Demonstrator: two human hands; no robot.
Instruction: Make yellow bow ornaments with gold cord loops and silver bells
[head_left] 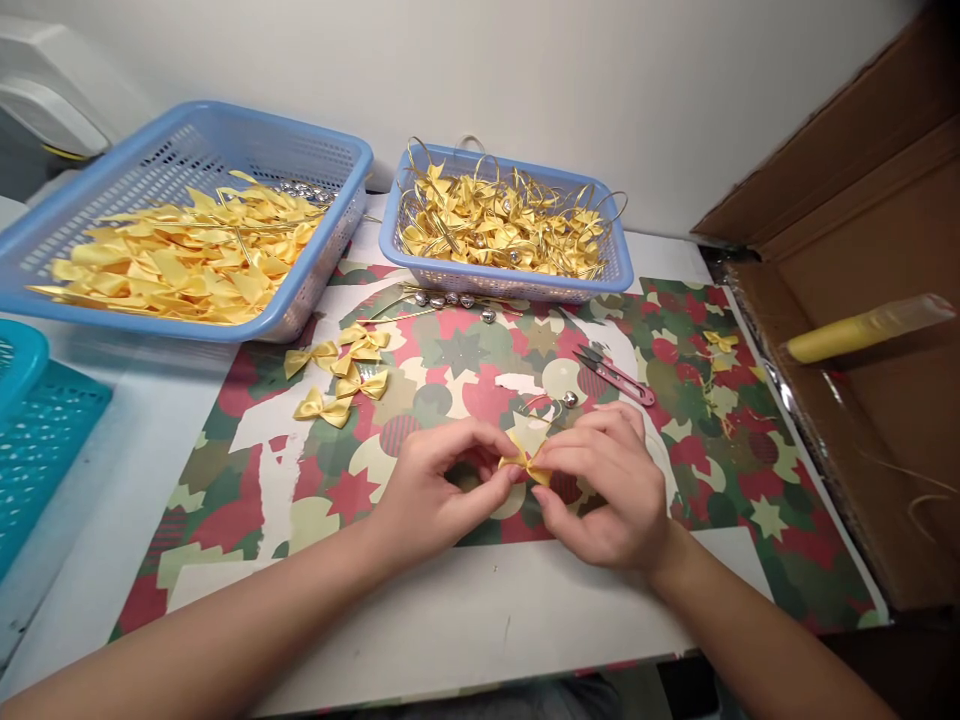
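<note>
Between my two hands, low over the table, is a small yellow ribbon bow (534, 472). My left hand (446, 480) pinches its left side between thumb and forefinger. The fingertips of my right hand (611, 485) close on the bow's right side, and part of the bow is hidden behind them. Just beyond the bow lies a thin cord (541, 402) with a small silver bell (570, 399) at its end. Several loose yellow bows (322, 407) rest to the left of my hands. Pink-handled thread snips (616, 378) lie beyond my right hand.
A large blue basket (315, 290) of yellow bows stands back left. Beside it, a smaller blue basket (517, 288) holds bows with gold cords and bells. Several silver bells (451, 299) lie before it. A teal basket (56, 430) is at left, a cardboard box (862, 230) at right.
</note>
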